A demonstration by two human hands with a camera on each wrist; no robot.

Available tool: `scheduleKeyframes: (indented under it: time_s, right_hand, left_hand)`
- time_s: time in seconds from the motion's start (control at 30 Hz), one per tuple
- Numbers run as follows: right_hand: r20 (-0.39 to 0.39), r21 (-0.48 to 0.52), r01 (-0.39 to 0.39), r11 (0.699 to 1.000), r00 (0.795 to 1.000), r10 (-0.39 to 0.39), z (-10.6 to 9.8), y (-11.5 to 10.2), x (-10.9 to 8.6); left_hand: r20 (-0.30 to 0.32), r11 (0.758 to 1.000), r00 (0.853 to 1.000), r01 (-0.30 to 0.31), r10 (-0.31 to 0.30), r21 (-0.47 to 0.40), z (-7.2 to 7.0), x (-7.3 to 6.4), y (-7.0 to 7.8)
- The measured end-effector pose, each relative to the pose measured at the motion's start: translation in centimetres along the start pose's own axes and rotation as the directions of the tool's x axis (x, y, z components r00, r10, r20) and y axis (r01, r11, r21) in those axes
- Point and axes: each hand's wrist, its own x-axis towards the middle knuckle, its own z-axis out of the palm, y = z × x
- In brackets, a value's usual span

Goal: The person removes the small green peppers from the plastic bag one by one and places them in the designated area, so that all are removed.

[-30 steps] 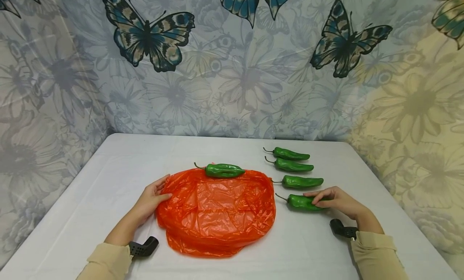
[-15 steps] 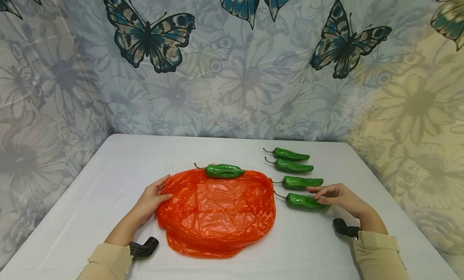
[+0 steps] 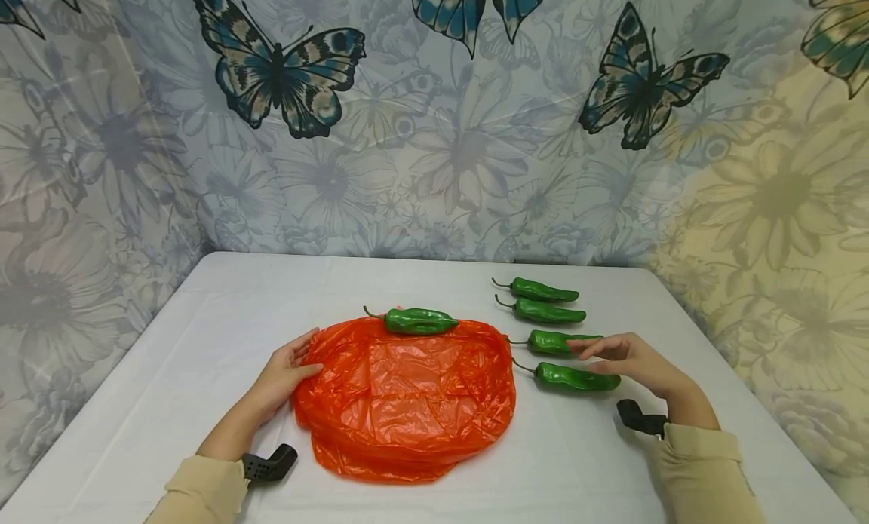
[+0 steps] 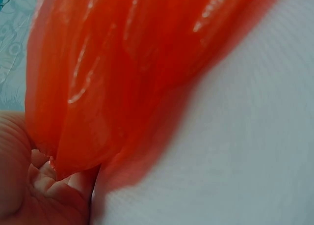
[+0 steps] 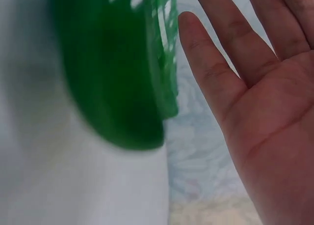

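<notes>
An orange-red plastic bag [image 3: 407, 403] lies flat and crinkled at the middle of the table. My left hand [image 3: 284, 372] holds its left edge, thumb on top and fingers behind; the bag's fold [image 4: 73, 146] sits in the hand in the left wrist view. One green pepper [image 3: 421, 322] rests across the bag's far edge. My right hand [image 3: 627, 360] hovers with fairly straight fingers over the tips of two more peppers, the nearest pepper [image 3: 570, 376] and the one behind it [image 3: 548, 341]. In the right wrist view, its palm [image 5: 279, 117] faces a blurred pepper [image 5: 113, 77] without gripping it.
Two further green peppers, the farthest pepper [image 3: 541, 289] and its neighbour [image 3: 546, 311], lie at the back right with stems leftward. The white-covered table [image 3: 170, 343] meets butterfly-printed fabric [image 3: 475, 154] at the back. A black device sits on each wrist.
My right hand has let go of the nearest pepper and lifted slightly away toward the back. That pepper has shifted a little backward. My left hand and the bag have stayed put.
</notes>
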Motion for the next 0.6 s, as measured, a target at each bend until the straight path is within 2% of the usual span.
scheduleKeyframes:
  time_s: [0.3, 0.6]
  right_hand:
    - [-0.033, -0.043, 0.017, 0.999, 0.999, -0.019, 0.8, -1.5, 2.4]
    - [-0.04, -0.016, 0.016, 1.0, 0.999, -0.017, 2.2, -3.2, 6.0]
  left_hand:
    - [-0.003, 1.0, 1.0, 0.008, -0.008, -0.007, 0.0, -0.1, 0.0]
    - [-0.004, 1.0, 1.0, 0.011, -0.011, 0.003, 0.0, 0.0, 0.0]
